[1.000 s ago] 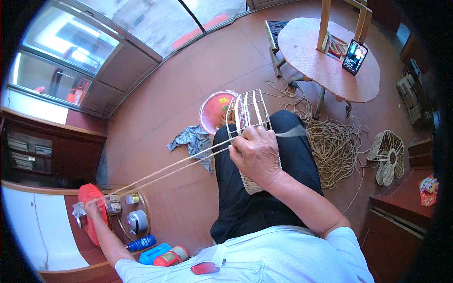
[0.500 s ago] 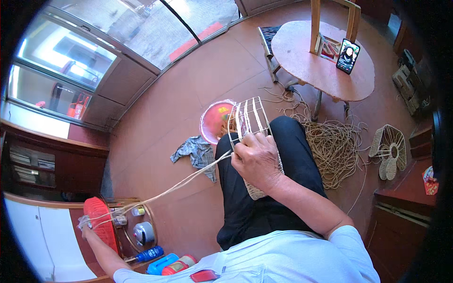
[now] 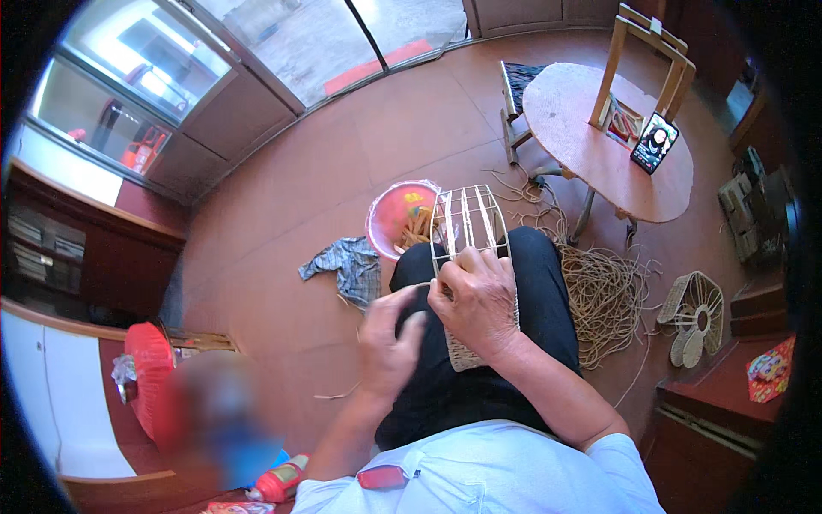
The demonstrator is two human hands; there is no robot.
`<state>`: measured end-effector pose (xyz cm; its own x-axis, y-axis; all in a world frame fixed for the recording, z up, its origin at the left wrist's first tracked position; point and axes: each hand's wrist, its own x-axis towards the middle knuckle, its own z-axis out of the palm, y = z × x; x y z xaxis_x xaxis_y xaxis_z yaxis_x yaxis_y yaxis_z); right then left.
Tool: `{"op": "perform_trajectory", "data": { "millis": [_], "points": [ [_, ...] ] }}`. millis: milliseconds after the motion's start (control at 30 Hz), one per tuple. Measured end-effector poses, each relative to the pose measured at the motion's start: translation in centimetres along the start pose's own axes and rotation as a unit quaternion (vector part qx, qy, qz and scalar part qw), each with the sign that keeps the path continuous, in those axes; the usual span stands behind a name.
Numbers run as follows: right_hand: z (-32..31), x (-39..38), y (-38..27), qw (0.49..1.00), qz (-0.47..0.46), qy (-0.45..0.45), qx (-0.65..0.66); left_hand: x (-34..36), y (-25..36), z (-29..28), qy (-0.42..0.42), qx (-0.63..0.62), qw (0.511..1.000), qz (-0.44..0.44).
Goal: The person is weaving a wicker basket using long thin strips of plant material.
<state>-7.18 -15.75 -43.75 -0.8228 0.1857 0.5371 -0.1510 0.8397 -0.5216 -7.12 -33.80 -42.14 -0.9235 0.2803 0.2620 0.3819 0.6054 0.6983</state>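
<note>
A narrow basket with a wire frame (image 3: 467,201) rests on my lap, tilted between my thighs. Pale strips run along its open wire end, and woven cord covers the lower part (image 3: 467,353). My right hand (image 3: 476,295) is closed on the basket's frame around its middle. A short length of cord (image 3: 419,285) sticks out leftward from under those fingers. Just left of the basket, my left hand (image 3: 387,344) is raised, slightly smeared, thumb and fingers apart near the cord. Whether cord touches its palm is hidden.
Ahead lies a pink basin (image 3: 377,224) holding wooden pieces, beside a checked cloth (image 3: 353,265). A heap of cord (image 3: 604,300) covers floor at right, near a woven piece (image 3: 692,319). Beyond is a round table (image 3: 565,111) with a phone (image 3: 655,143). A red cover (image 3: 147,368) is at left.
My left hand has come from far out at the left, where it held the cord stretched, back beside the basket. The right hand keeps its grip. The view has shifted slightly.
</note>
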Motion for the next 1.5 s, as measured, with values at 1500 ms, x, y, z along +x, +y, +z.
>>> {"op": "perform_trajectory", "data": {
  "millis": [1500],
  "points": [
    [-5.1,4.3,2.1,0.958,-0.067,-0.278,-0.002,-0.2,0.6,7.6,0.019,-0.704,0.647,-0.294]
  ]
}}
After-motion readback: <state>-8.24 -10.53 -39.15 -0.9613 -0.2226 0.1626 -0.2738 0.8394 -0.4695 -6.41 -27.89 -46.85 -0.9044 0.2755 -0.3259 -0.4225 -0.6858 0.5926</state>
